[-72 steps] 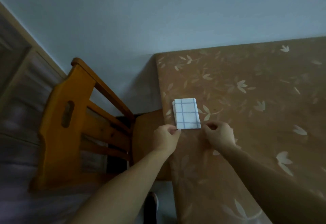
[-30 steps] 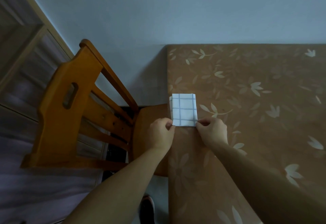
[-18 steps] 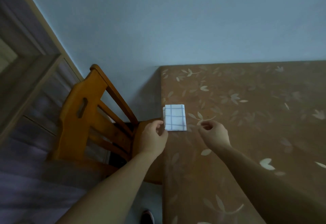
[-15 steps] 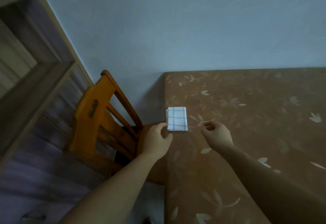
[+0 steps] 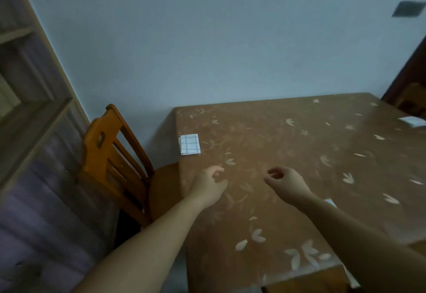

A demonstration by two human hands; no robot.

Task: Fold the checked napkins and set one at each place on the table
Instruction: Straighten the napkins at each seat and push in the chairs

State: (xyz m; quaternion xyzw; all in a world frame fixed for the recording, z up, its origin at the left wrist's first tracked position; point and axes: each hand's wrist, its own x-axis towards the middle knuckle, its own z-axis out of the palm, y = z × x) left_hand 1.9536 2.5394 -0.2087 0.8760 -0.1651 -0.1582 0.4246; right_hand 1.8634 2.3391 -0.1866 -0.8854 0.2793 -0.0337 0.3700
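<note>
A folded white napkin with blue checks point(image 5: 189, 144) lies flat at the left edge of the brown leaf-patterned table point(image 5: 288, 159), in front of the wooden chair. My left hand point(image 5: 211, 185) hovers over the table edge below the napkin, fingers loosely curled, holding nothing. My right hand point(image 5: 284, 183) is further right, thumb and fingers apart, empty. A second folded napkin point(image 5: 412, 121) lies blurred at the table's far right edge. A small corner of white cloth point(image 5: 330, 201) peeks out behind my right forearm.
An orange wooden chair point(image 5: 115, 154) stands pushed in at the table's left side. A pale blue wall runs behind the table. A wooden cabinet or door frame point(image 5: 30, 80) fills the left. Another chair point(image 5: 412, 99) shows dimly at the far right.
Both hands let go of the napkin's near corners and drew back toward me. The napkin stays flat at the table edge. The camera lifted and swung right, showing more table.
</note>
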